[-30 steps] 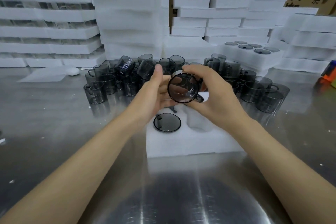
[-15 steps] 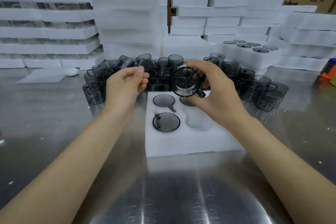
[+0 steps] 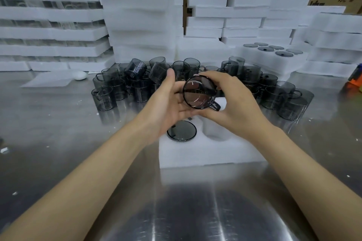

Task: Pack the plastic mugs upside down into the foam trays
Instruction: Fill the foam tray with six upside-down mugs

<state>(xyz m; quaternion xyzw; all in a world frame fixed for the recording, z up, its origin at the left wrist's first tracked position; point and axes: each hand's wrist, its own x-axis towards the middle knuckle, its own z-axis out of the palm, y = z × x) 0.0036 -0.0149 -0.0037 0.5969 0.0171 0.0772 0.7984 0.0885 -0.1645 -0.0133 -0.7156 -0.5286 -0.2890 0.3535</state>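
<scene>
A smoky grey plastic mug [image 3: 199, 92] is held above the white foam tray [image 3: 209, 152], its mouth turned toward me and its handle at the lower right. My right hand [image 3: 237, 103] grips it around the rim and side. My left hand [image 3: 168, 103] has straight fingers and touches the mug's left side with palm and fingertips. One upside-down mug [image 3: 181, 130] sits in the tray's near-left pocket. The near-right pocket [image 3: 215, 131] holds nothing. The far pockets are hidden behind my hands.
Several loose grey mugs [image 3: 121, 88] crowd the steel table [image 3: 58, 133] behind the tray, left and right. Stacks of foam trays [image 3: 137, 15] wall off the back. A filled tray [image 3: 272, 51] sits at the back right. An orange object [image 3: 354, 84] lies at the right edge.
My left hand, which had pulled away to the left half a second ago, has come back against the mug. The mug stays in my right hand, slightly lower and nearer.
</scene>
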